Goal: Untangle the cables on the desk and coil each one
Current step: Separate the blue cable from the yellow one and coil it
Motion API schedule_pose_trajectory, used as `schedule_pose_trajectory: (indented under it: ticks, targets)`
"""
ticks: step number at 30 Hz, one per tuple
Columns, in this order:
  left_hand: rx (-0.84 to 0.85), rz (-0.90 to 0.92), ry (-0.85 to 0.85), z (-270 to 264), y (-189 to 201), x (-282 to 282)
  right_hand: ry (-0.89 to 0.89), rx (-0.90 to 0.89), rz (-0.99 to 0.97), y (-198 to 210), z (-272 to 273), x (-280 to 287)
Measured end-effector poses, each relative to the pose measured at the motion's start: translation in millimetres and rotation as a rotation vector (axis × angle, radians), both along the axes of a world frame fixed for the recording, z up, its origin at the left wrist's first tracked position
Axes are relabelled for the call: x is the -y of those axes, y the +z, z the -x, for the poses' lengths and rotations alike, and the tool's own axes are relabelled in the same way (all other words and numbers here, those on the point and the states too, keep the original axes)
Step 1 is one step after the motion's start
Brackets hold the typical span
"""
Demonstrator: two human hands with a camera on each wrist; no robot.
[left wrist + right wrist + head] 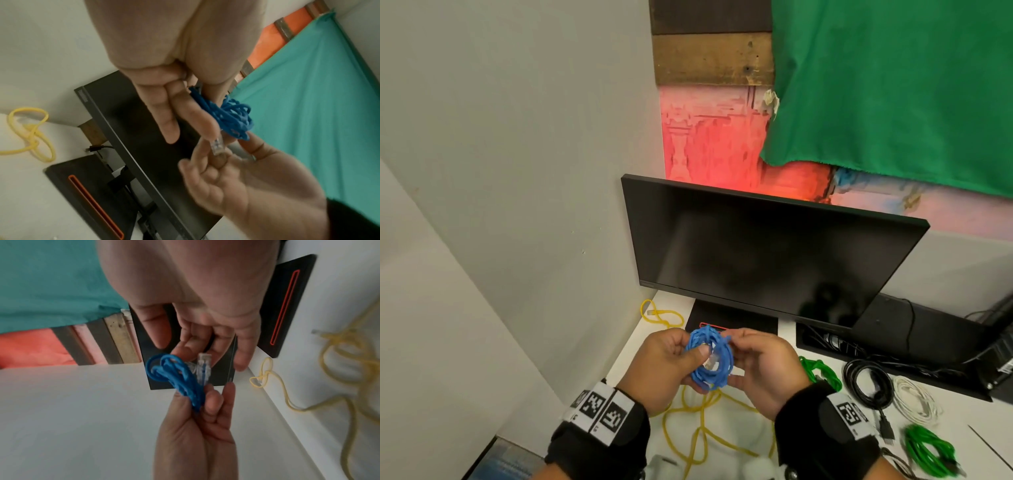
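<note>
Holding the coiled blue cable [709, 356] above the surface [743, 431]: my left hand [666, 365] pinches its loops, my right hand [763, 368] closes around the far side. Yellow cable [698, 421] lies loose beneath.

The blue cable [709, 358] is wound into a small tight coil, held up above the desk [743, 431] in front of the monitor [767, 253], its clear plug [204, 368] sticking out. The yellow cable [702, 428] sprawls loose and looped on the desk below the coil, one end near the monitor's base.

Right of it lie coiled cables: two green [820, 371] [929, 450], one black [868, 382], one white [916, 399].
</note>
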State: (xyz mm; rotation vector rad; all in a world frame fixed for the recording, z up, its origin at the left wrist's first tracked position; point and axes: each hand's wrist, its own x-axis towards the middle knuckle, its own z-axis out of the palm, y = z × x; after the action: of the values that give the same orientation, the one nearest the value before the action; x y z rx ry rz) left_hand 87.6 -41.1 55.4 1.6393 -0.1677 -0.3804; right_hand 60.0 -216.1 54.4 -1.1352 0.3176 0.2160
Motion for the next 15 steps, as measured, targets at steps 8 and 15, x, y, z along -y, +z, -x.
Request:
schedule_pose_trajectory:
  ticks: [8,15]
  targets:
    - [0.125,-0.224,0.048,1.2,-2.3,2.8,0.076,0.128,0.163,-2.2,8.8,5.2]
    - [0.149,-0.306,0.037,-1.5,-3.3,4.3,0.119,0.225,0.416,-4.0,8.7,7.7]
